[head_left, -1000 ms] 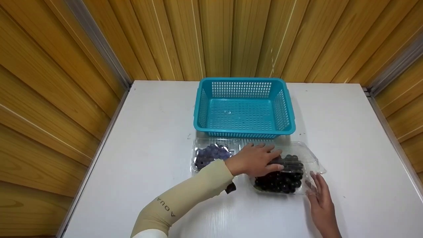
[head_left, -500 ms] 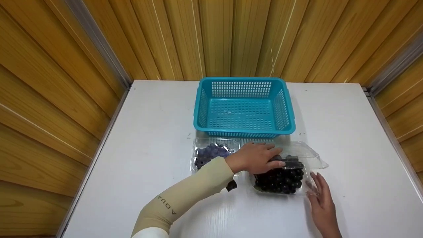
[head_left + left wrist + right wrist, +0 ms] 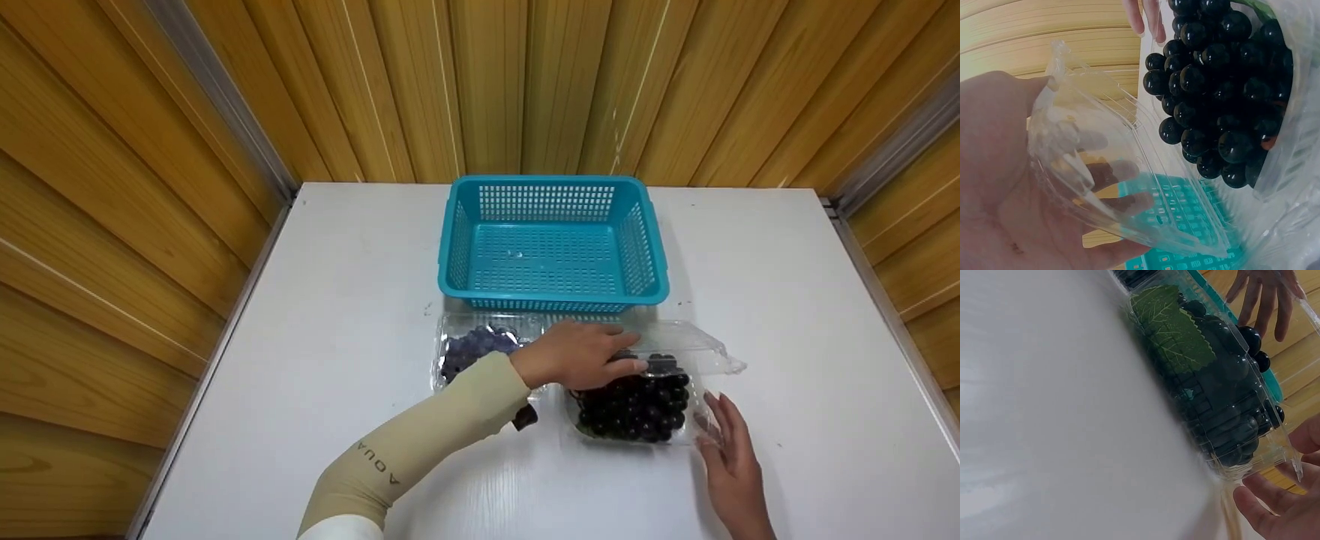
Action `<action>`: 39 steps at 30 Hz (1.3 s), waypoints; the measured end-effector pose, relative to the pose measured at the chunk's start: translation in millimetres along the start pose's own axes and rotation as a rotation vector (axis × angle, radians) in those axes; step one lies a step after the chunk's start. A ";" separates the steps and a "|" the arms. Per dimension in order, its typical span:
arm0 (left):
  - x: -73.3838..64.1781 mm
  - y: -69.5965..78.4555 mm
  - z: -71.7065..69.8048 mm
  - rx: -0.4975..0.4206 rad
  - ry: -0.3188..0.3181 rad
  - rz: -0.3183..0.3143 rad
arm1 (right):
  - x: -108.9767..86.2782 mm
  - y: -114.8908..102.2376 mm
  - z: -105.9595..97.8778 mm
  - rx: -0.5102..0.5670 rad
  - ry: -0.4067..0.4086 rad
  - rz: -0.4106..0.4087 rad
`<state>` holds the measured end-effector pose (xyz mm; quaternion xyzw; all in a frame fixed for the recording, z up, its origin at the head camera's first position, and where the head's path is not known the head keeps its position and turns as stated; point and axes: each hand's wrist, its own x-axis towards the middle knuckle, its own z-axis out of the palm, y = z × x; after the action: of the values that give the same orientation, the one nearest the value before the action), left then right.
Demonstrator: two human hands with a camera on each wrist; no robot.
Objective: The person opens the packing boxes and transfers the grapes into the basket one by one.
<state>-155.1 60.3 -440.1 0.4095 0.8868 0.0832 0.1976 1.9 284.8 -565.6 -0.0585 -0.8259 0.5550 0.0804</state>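
Observation:
My left hand [image 3: 581,352] lies with extended fingers on the clear hinged lid [image 3: 694,345] of a plastic clamshell box [image 3: 694,431]. In the left wrist view its fingers [image 3: 1134,202] show through the lid, which stands tilted up from the fruit. Dark grapes [image 3: 637,409] fill the box, and a green leaf [image 3: 1174,329] shows through its side in the right wrist view. My right hand [image 3: 731,465] touches the box's right end, thumb and fingers spread along the wall. Part of the box's left side is hidden under my left hand.
A blue-green plastic basket [image 3: 553,298] stands behind the box. To the left, a second clear box [image 3: 437,360] holds purple fruit, partly covered by my left sleeve [image 3: 420,427]. Both boxes rest on a white table [image 3: 360,277] with wood-grain panels [image 3: 495,90] around it.
The lid's free edge has risen and tilted back, uncovering more of the grapes. My left hand has shifted slightly toward the back with it. My right hand stays at the box's end.

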 end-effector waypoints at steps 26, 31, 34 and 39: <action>2.2 4.6 -11.1 -0.008 0.015 -0.024 | -3.9 -0.3 1.2 -0.028 0.011 -0.023; 2.6 5.0 -12.7 -0.003 0.036 -0.016 | -4.2 -0.5 1.4 -0.024 0.016 -0.016; 3.1 4.0 -12.1 0.008 0.087 0.006 | -4.6 0.1 1.2 -0.028 0.018 -0.019; 4.2 2.3 -10.5 0.039 0.194 0.054 | -4.8 1.1 2.0 0.010 0.039 -0.071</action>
<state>-160.3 65.1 -431.0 0.4270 0.8918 0.1106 0.1004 6.3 282.5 -567.6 -0.0396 -0.8230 0.5545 0.1163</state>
